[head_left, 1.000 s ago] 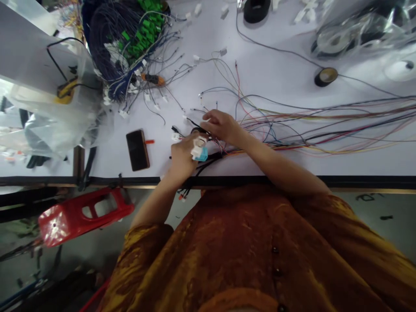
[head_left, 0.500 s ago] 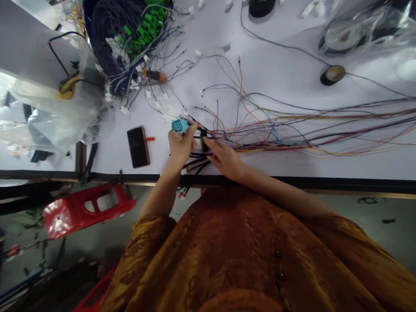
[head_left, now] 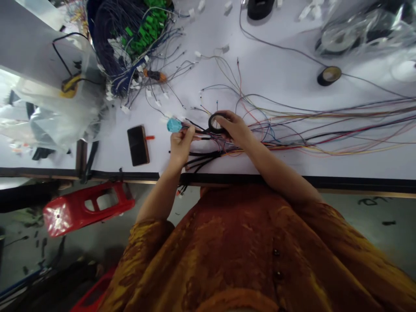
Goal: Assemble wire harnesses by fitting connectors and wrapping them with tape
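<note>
My left hand (head_left: 181, 146) is closed, thumb and fingers pinching a bundle of wires just behind a light-blue connector (head_left: 174, 125). A roll of black tape (head_left: 217, 123) is held in my right hand (head_left: 234, 128), with its ring facing up. From the roll a short dark strip reaches toward the wires by my left thumb. Several black sleeved cables (head_left: 203, 158) lie below both hands and hang toward the table edge. Thin coloured wires (head_left: 286, 145) run from under my right hand off to the right.
A phone (head_left: 138, 145) lies left of my left hand. Beyond it are a heap of wires with green connectors (head_left: 151, 26), an orange-and-black tool (head_left: 155, 76) and plastic bags (head_left: 55, 112). Another tape roll (head_left: 329, 76) stands at right. A red stool (head_left: 87, 208) is below the table edge.
My right hand has moved up and slightly right, and the tape roll has turned so its ring shows. The blue connector has tilted and shifted a little left in my left hand.
</note>
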`<state>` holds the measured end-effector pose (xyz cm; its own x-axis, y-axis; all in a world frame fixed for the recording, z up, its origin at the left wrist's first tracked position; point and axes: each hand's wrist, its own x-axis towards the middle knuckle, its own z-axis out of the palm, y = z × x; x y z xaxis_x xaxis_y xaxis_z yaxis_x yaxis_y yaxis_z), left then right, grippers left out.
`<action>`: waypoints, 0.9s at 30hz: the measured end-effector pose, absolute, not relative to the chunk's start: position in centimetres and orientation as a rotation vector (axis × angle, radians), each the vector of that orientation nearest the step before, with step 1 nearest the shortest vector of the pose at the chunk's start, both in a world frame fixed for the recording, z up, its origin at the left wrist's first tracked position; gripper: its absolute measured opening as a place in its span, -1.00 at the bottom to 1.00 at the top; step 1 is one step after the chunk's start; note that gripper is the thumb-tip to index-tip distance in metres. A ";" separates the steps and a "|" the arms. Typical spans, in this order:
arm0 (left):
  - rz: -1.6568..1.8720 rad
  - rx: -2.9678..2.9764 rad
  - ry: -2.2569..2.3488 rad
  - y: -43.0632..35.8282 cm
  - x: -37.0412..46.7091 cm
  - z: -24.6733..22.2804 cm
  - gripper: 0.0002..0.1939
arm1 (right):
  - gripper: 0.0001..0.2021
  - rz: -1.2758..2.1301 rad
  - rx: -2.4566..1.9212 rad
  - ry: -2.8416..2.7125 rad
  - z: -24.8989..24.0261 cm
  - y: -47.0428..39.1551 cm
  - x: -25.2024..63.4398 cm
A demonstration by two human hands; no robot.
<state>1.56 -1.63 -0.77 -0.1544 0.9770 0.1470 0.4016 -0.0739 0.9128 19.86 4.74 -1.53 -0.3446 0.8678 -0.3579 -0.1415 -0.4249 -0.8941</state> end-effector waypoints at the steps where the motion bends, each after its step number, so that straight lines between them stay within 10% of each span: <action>1: 1.205 1.462 1.541 -1.0 1.5 -1.6 -0.59 | -0.83 1.834 -1.161 -1.036 -1.9 4.5 20.2; 23: 0.536 1.465 1.594 3.3 2.0 3.9 -0.81 | -0.29 1.706 -0.943 -1.440 -3.1 -4.9 16.2; 27: 0.587 1.665 1.574 1.0 2.6 3.6 -0.80 | -0.61 1.592 -0.994 -1.403 -2.9 -2.7 18.3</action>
